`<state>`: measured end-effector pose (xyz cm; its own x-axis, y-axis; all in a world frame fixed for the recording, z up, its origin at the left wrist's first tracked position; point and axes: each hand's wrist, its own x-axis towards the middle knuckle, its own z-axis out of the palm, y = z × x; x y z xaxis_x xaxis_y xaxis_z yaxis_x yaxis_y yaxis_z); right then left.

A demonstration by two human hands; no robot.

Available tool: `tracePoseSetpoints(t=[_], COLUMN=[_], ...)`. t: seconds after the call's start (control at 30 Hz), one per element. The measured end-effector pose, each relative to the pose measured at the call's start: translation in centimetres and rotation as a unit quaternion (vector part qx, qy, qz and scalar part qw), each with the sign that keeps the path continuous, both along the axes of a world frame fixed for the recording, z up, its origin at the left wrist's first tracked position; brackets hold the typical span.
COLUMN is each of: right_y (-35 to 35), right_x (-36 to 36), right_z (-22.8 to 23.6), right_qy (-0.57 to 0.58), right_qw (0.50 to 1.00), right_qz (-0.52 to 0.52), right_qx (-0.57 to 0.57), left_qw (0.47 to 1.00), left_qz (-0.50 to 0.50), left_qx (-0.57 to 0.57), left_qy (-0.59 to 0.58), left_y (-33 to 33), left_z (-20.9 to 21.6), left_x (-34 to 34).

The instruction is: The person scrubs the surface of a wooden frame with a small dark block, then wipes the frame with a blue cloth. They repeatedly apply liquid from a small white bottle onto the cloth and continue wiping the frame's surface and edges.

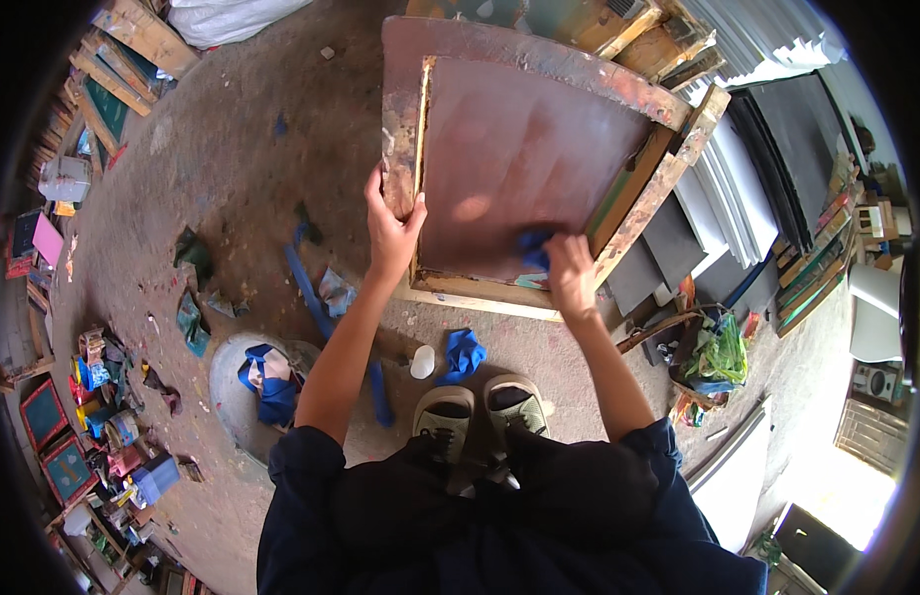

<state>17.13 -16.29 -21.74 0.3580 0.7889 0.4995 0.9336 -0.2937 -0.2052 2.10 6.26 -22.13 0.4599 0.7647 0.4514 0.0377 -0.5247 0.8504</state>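
Note:
A paint-stained wooden-framed printing screen (539, 42) leans up in front of me, its inner panel (519, 149) brownish red, damp-looking and streaked. My left hand (392, 233) grips the frame's left side bar, with the thumb on the front face and the fingers around the outer edge. Near the panel's lower right corner, my right hand (576, 278) presses a bunched blue cloth (535, 248) against the surface. That cloth is slightly blurred, and part of it is hidden by the fingers.
By my shoes lie another blue cloth (463, 355) and a white cylinder (422, 362). A round tub (232, 387) with a blue cloth inside stands to the left. Scraps litter the concrete floor. At right are a basket with a green plastic bag (718, 357) and stacked sheets (728, 193).

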Motion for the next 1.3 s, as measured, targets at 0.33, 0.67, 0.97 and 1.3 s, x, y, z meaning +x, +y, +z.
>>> tracePoseSetpoints(t=[0.33, 0.67, 0.97, 1.3], right_y=[-2.0, -2.5, 0.8, 0.2], right_x=[-2.8, -3.0, 0.0, 0.1], right_z=[-2.3, -3.4, 3.9, 1.6], right_qy=[0.025, 0.025, 0.041, 0.010], right_qw=[0.987, 0.987, 0.989, 0.998], right_qz=[-0.024, -0.062, -0.094, -0.050], right_qx=[-0.154, -0.143, -0.105, -0.037], left_qw=[0.998, 0.999, 1.000, 0.999], left_qz=[0.025, 0.022, 0.009, 0.022], left_qx=[0.047, 0.008, -0.013, 0.039], left_qy=[0.020, 0.031, 0.011, 0.026], left_y=[-0.5, -0.4, -0.2, -0.2], left_z=[0.5, 0.1, -0.4, -0.1], left_x=[0.2, 0.1, -0.3, -0.1])
